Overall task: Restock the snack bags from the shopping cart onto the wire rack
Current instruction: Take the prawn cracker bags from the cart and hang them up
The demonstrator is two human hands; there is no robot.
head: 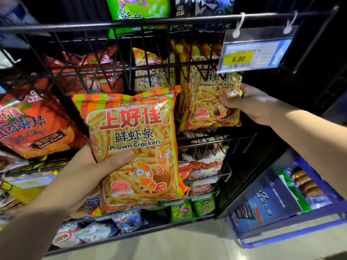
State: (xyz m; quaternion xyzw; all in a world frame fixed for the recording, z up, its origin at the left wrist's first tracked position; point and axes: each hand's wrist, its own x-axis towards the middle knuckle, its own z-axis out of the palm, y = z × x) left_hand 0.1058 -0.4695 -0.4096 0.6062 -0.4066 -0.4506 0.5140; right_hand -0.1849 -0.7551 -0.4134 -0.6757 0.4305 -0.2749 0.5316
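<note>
Two prawn-cracker bags are in your hands; the cart is out of view. Your left hand (97, 166) grips the front bag (135, 143) at centre frame, thumb across its face and fingers hidden behind. It holds the bag upright in front of the rack (131, 23), not yet in a slot. Your right hand (249, 107), at centre right, pinches the right edge of the rack bag (210, 102), which stands in the right slot under the price tag (251, 53).

The likeliest snag is the slanted wires (122, 61) above the slots. If you lift the front bag straight in, its crimped top may catch on them and fold over. Squeezing harder to force it through would probably crush the crackers. Your left grip sits low on one side, so the front bag could swing or slip as you reach up. Tugging the rack bag sideways to open room could tip it forward out of its slot, or knock the price tag askew.
</note>
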